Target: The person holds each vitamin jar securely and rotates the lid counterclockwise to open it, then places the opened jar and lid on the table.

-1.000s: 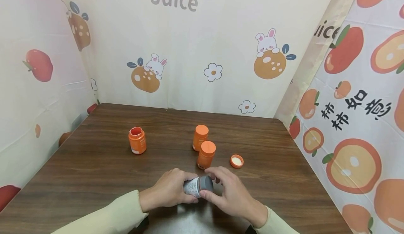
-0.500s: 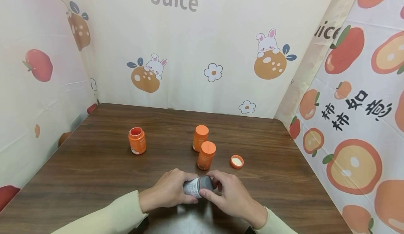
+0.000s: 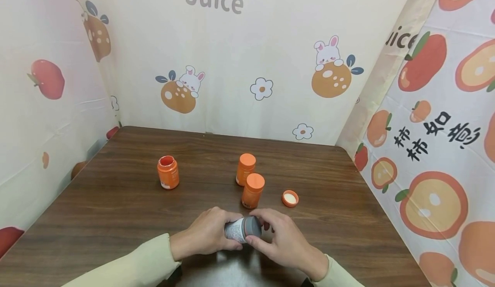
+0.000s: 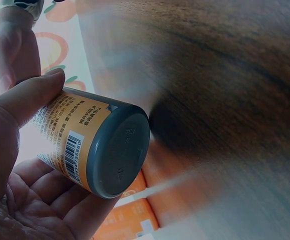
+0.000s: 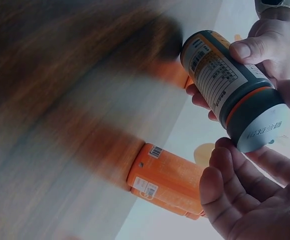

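- Grey bottle (image 3: 234, 230): probably proving light, stiff and slightly slick; the labelled body and grey lid (image 3: 253, 227) are offering holds.
- Left hand (image 3: 209, 231) is gripping the body; right hand (image 3: 282, 239) is pinching the lid.
- Long axis is running roughly sideways, lid pointing rightward, just nearside of the front orange bottle (image 3: 253, 190).

In the head view, hands (image 3: 206, 232) partly hide the grey bottle (image 3: 243, 228), its label print (image 3: 233, 230) too small to read.
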`<state>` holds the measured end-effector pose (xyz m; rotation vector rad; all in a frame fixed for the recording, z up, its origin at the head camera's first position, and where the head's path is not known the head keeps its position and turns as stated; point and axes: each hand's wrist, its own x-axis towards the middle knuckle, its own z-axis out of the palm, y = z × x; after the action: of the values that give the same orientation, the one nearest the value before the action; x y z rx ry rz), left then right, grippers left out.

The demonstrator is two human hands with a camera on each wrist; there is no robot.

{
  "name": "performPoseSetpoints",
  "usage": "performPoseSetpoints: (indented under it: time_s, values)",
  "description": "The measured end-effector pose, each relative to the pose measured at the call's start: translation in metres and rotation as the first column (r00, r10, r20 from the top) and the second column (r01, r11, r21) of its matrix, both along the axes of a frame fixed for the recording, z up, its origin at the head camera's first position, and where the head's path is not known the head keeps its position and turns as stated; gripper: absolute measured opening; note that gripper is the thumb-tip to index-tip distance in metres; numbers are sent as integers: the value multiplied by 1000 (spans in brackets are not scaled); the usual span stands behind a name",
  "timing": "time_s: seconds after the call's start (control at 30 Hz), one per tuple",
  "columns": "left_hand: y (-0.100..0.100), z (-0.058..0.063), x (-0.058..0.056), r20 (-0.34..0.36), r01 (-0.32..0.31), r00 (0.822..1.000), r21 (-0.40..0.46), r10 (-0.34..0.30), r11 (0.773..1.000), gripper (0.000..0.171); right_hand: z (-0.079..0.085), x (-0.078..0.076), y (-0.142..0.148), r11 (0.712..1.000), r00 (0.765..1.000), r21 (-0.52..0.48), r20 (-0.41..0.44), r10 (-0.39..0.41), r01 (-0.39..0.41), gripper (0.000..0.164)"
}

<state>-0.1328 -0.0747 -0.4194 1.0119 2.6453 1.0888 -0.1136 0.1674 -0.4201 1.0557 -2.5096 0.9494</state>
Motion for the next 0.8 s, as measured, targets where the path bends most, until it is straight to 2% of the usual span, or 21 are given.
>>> performPoseSetpoints:
  time_s: [0.23,0.47,0.63,0.8]
  values:
    - [-1,-1,0,-7,-2,1000,-4,2,1000,34,1,-1,2,999,998,-2,-37,42,-42,49]
    - [-1,-2,-1,-7,3,1000,4,-3,1000,36,3,-1,2,997,997,-10,-11,77,-78,54]
    - [-1,-2,-2,-5,10,1000,1,-10,1000,37,5,-1,3,993,993,-8,-40,114,-114,61]
    - [-1,-2,-2,-2,15,1000,5,-15,1000,37,6,-1,2,994,993,14,-54,108,-107,66]
